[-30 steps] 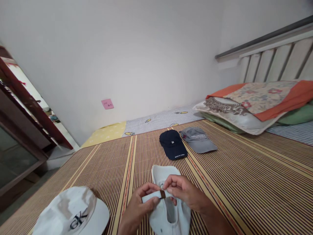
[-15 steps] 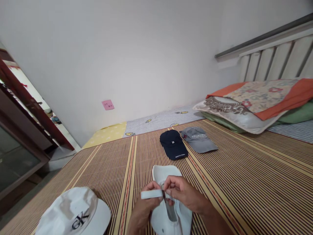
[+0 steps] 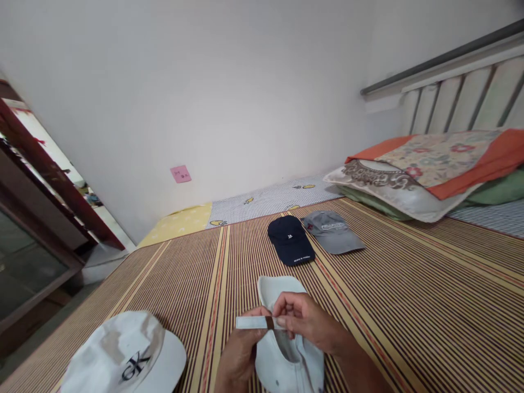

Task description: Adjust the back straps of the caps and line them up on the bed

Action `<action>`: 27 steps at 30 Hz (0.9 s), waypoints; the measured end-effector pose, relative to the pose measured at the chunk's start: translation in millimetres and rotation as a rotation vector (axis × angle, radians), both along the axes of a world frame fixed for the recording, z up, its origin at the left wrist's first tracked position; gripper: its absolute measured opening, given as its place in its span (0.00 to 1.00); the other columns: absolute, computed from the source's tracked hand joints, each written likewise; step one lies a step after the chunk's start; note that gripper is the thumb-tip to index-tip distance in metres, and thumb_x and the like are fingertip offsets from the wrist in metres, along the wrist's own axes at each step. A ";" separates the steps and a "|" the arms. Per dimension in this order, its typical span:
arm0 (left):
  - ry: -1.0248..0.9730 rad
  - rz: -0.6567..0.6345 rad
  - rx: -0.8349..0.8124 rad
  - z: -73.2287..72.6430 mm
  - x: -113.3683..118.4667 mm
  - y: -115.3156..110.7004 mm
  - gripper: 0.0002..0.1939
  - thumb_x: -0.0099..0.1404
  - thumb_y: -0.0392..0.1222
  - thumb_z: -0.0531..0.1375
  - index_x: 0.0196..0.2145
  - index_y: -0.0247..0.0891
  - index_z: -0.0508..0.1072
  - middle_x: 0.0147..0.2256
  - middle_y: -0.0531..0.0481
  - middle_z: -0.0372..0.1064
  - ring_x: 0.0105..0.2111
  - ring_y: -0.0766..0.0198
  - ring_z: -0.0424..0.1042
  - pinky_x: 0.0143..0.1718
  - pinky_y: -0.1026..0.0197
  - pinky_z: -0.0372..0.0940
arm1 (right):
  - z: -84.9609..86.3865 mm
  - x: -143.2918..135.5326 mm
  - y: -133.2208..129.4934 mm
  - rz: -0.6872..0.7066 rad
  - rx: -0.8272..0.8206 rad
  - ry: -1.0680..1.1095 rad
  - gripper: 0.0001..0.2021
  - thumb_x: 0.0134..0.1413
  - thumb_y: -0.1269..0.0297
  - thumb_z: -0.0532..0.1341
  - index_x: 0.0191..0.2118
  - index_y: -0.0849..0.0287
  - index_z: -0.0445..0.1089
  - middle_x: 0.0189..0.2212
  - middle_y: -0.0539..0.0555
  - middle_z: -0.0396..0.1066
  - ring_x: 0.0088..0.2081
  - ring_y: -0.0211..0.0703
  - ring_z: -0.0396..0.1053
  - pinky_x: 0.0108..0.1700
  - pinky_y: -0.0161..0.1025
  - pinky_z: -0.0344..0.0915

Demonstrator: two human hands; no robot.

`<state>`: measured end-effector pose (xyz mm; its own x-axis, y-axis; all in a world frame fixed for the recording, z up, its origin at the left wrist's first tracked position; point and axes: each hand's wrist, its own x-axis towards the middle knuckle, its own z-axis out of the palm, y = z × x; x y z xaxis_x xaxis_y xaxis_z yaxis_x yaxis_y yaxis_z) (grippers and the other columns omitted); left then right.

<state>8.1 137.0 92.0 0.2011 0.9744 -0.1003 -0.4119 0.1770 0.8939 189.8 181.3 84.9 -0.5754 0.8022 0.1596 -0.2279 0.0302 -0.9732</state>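
Observation:
A pale baseball cap (image 3: 282, 285) lies in front of me, its brim pointing away and its back opening towards me. Across that opening runs the cap's pale strap (image 3: 251, 322), with a brown band near its middle. My left hand (image 3: 241, 346) is closed on the strap from the left, its fingertips partly behind it. From the right, my right hand (image 3: 303, 319) pinches the strap beside the brown band. The two hands nearly meet there, and they cover part of the cap.
A white cap (image 3: 118, 349) with black letters rests at the lower left. Beyond my hands lie a navy cap (image 3: 290, 240) and a grey cap (image 3: 333, 232) on the striped mat (image 3: 196, 289). Pillows (image 3: 417, 174) are stacked at the right, against the wall side.
The strap has turned flatter across the opening, and its brown band now shows between my hands. My right hand has barely moved; the cap has shifted slightly right.

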 end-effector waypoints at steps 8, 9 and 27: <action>0.000 -0.052 -0.018 -7.9 -1.5 4.9 0.21 0.46 0.48 0.78 0.24 0.34 0.73 0.22 0.54 0.65 0.23 0.71 0.57 0.25 0.67 0.51 | -1.1 2.5 -0.8 0.008 -0.013 0.023 0.09 0.53 0.61 0.69 0.36 0.59 0.73 0.25 0.45 0.67 0.24 0.33 0.66 0.28 0.33 0.60; 0.000 -0.060 -0.019 -8.9 -1.7 5.3 0.21 0.46 0.48 0.78 0.24 0.34 0.73 0.22 0.54 0.65 0.23 0.71 0.57 0.25 0.67 0.50 | -1.2 3.3 -0.9 0.011 -0.015 0.023 0.09 0.53 0.61 0.69 0.36 0.59 0.73 0.26 0.45 0.68 0.24 0.33 0.65 0.28 0.33 0.60; -0.050 -0.032 -0.070 -7.9 0.8 3.2 0.20 0.43 0.46 0.80 0.24 0.34 0.76 0.23 0.54 0.68 0.23 0.71 0.61 0.27 0.67 0.54 | 3.6 7.2 0.0 0.008 0.071 -0.007 0.19 0.43 0.53 0.77 0.40 0.57 0.78 0.26 0.44 0.64 0.30 0.36 0.58 0.34 0.36 0.53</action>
<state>8.9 140.2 84.2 0.2389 0.9583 -0.1566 -0.4491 0.2520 0.8572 197.0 181.3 88.5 -0.5834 0.7842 0.2116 -0.2216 0.0969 -0.9703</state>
